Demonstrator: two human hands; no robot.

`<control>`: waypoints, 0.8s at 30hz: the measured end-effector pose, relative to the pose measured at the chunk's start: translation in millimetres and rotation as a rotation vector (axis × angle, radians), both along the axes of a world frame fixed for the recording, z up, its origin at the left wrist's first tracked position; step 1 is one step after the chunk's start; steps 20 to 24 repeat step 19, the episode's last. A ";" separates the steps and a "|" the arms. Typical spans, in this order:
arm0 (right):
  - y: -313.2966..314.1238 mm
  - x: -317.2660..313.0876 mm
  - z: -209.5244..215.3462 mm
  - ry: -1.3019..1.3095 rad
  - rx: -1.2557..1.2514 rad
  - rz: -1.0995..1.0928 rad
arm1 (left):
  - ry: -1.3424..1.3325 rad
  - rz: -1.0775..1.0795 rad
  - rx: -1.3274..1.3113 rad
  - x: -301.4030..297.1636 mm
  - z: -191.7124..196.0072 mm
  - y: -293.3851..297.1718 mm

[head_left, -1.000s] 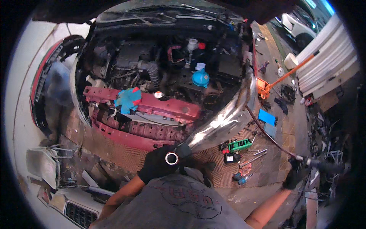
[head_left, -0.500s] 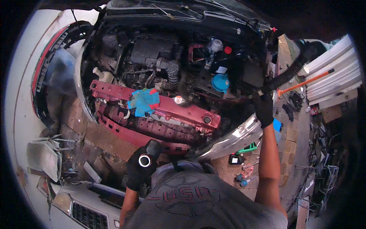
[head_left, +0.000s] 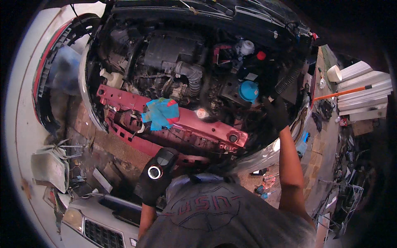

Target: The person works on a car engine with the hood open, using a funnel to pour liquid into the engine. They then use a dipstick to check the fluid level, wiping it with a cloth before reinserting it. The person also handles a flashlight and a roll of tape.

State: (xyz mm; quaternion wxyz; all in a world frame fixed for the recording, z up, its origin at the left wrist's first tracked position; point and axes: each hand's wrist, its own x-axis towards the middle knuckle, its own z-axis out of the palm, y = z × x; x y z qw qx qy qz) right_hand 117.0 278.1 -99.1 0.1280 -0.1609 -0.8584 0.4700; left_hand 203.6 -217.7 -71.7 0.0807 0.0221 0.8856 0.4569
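Note:
In black gloves, my left hand (head_left: 153, 186) is closed around a dark tool with a bright white ring (head_left: 155, 172) on its end, at the front of the car. My right hand (head_left: 276, 113) reaches into the right side of the engine bay, its fingers closed on the lower end of a black corrugated hose (head_left: 287, 80). That hose slants up and away along the bay's right side. Left of the right hand sits a round blue piece (head_left: 249, 91). Between the hands runs a red front crossmember (head_left: 215, 126), with a blue and red cloth-like item (head_left: 161, 115) lying on it.
A dark engine cover (head_left: 173, 49) fills the bay's left half; a white reservoir (head_left: 247, 47) and red cap (head_left: 261, 55) are behind. A detached bumper (head_left: 41, 78) stands at left. An orange-handled pole (head_left: 343, 93) and white panels (head_left: 364, 97) lean at right.
My right hand has brought the hose from over the right fender inward, down into the engine bay. My left hand keeps its tool, and the view has shifted slightly.

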 end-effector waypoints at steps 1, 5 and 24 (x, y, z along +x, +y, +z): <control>-2.9 -2.1 2.8 -0.030 -0.032 -0.006 | -0.004 -0.012 0.032 -5.9 -8.5 -7.0; -2.6 -3.1 -10.9 -0.109 0.047 -0.056 | 0.146 -0.082 0.124 -36.5 0.5 2.4; -23.6 -8.4 6.0 -0.166 0.050 0.014 | 0.138 -0.122 0.057 -55.9 -17.0 -22.8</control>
